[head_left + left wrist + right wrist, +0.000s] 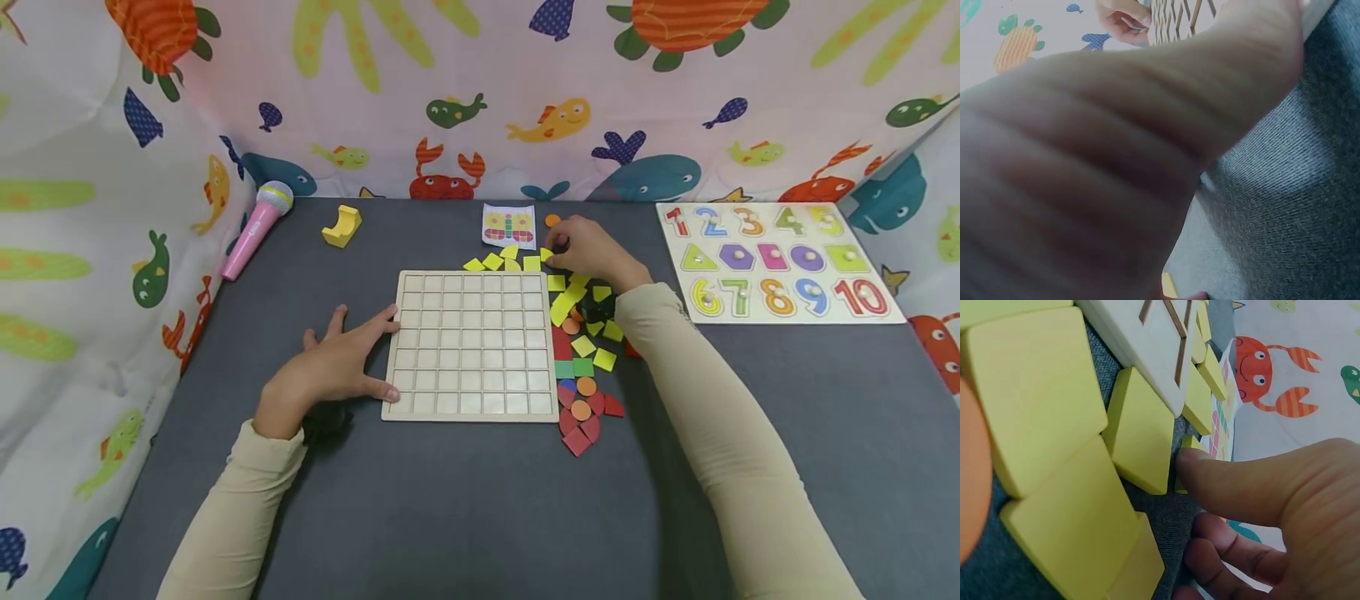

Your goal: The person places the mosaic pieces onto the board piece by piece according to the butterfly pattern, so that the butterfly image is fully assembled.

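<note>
A square wooden grid board (471,346) lies flat on the grey table, its cells bare. My left hand (330,362) rests at the board's left edge, thumb and fingers spread, tips touching the rim. Beyond the board's far right corner, my right hand (591,250) pinches a small yellow tile (1190,442); the thumb covers part of it and the index finger is hidden behind the thumb. Around that hand lie several yellow tiles (556,283). A small pattern card (509,227) with a printed coloured design lies just left of the right hand.
Red tiles (577,442), green tiles (582,367) and orange discs (581,409) line the board's right side. A number puzzle board (780,263) lies at the back right. A pink toy microphone (255,233) and a yellow curved block (342,227) lie at the back left.
</note>
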`<state>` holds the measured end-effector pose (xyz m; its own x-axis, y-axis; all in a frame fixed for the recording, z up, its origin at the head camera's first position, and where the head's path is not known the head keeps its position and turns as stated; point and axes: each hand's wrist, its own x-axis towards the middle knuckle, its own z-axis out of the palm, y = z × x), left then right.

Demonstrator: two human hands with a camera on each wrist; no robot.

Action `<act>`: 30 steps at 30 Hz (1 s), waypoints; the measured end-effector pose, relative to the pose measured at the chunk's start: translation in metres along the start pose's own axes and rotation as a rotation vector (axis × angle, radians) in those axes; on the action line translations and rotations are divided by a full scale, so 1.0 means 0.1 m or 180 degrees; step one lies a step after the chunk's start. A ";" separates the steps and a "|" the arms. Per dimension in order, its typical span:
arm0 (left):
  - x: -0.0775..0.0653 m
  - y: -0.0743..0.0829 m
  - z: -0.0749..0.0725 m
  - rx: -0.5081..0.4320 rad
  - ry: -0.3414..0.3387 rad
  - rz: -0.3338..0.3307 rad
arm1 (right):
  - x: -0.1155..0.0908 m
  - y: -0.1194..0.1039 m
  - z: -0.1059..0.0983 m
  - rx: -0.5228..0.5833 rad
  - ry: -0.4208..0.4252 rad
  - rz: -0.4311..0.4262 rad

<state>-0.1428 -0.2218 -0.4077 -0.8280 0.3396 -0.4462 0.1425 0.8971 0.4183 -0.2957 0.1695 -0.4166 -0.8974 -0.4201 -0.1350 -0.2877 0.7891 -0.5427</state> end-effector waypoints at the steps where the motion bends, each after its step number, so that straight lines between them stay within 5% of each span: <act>1: 0.00 0.00 0.00 -0.0005 0.0000 0.0009 | 0.00 0.00 0.00 0.0015 0.0003 0.0039; 10: -0.02 -0.01 0.00 -0.0057 0.0014 0.0037 | -0.02 0.00 -0.02 0.0342 0.0193 0.0226; 17: -0.01 -0.03 0.01 -0.0043 0.0018 0.0042 | 0.01 -0.10 -0.02 0.0802 0.0389 0.0064; 30: -0.03 -0.04 0.02 -0.0026 0.0086 0.0105 | 0.25 -0.82 0.23 0.1265 0.0084 -0.0596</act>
<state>-0.1399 -0.2254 -0.4094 -0.8374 0.3611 -0.4104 0.1657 0.8831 0.4390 -0.2869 0.0835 -0.3945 -0.8517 -0.5238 0.0146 -0.3000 0.4645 -0.8332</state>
